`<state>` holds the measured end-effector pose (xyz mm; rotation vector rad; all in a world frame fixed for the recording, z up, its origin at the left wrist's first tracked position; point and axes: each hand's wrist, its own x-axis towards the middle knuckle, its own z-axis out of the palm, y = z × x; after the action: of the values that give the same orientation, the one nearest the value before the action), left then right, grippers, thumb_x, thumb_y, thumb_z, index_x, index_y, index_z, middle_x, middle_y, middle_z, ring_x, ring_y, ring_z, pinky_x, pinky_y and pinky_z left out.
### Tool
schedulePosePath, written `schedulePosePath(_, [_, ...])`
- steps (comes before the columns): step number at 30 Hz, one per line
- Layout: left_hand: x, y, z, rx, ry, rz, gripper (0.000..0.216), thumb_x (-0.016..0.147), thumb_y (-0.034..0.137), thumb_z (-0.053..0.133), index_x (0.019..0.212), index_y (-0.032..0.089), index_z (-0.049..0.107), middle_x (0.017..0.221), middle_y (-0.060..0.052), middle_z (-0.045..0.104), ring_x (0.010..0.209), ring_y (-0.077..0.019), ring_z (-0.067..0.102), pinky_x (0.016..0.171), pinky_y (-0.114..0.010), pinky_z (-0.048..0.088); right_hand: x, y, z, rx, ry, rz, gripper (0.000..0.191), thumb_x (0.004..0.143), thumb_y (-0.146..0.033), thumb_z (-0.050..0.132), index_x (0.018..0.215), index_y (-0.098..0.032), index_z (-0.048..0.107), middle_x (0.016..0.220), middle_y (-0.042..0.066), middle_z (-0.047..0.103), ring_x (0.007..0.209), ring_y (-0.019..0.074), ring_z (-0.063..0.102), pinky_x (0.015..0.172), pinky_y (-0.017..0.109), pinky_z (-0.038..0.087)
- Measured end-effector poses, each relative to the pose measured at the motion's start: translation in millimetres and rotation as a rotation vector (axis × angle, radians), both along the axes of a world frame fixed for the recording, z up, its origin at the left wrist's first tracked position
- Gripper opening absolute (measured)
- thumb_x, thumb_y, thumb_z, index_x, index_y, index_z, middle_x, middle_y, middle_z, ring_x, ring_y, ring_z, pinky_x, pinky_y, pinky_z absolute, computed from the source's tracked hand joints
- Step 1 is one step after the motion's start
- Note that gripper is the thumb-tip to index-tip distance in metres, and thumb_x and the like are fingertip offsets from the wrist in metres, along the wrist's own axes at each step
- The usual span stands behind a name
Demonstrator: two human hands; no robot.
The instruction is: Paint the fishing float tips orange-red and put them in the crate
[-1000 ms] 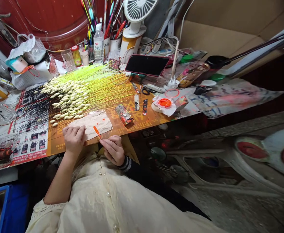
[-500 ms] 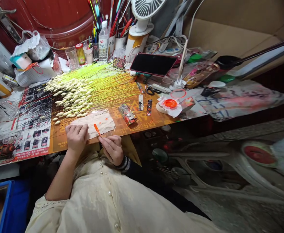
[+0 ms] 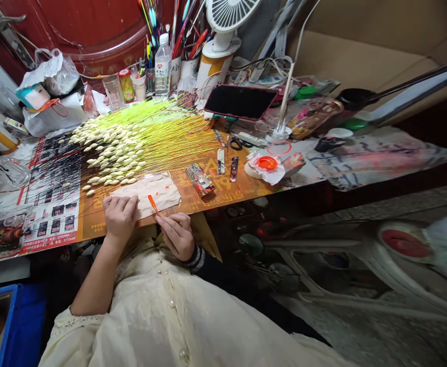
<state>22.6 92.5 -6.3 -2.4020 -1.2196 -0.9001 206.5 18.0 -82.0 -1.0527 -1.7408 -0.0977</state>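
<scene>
Shifting slightly rightward since the earlier frame, your view is settling over the printed orange desk mat (image 3: 93,229), where pale seed heads on yellow-green stems (image 3: 108,153) are lying fanned toward the far side. Your left hand (image 3: 120,218) is resting flat and released on the near edge of a creased cream paper sheet (image 3: 147,193). Your right hand (image 3: 176,236) is pinching an orange sliver (image 3: 153,204) between thumb and fingertips, keeping its tip over the sheet.
</scene>
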Motion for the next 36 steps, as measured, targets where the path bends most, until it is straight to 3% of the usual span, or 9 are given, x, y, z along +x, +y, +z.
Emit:
schedulePosePath(11, [-7.3,-2.4,0.0,-0.034,-0.026,0.023,0.019,0.093,0.026,0.055,0.108,0.023,0.067,0.090,-0.006,0.072,0.084,-0.0198,0.060,0.087,-0.041,0.034,5.4,-1.1,-3.9,0.033,0.009,0.050,0.059,0.091,-0.015,0.051,0.148,-0.024,0.040,0.114,0.006,0.069,0.103,0.0200,0.053,0.098,0.043,0.045])
schedulePosePath(19, [-23.2,-7.2,-1.0,0.005,-0.035,0.065,0.018,0.092,0.025,0.057,0.106,0.022,0.067,0.095,-0.007,0.071,0.088,-0.0207,0.059,0.089,-0.040,0.037,-6.9,0.7,6.2,0.067,-0.023,0.117,0.063,0.087,-0.011,0.054,0.148,-0.022,0.040,0.116,0.007,0.068,0.100,0.0198,0.053,0.095,0.043,0.045])
schedulePosePath(36, [-23.3,-9.5,-3.5,-0.034,-0.065,0.073,0.018,0.093,0.025,0.055,0.106,0.023,0.067,0.097,-0.006,0.070,0.089,-0.0204,0.059,0.090,-0.040,0.036,-19.4,0.4,9.4,0.022,-0.073,0.047,0.067,0.088,-0.009,0.055,0.150,-0.024,0.035,0.116,0.006,0.069,0.098,0.0198,0.052,0.094,0.040,0.041])
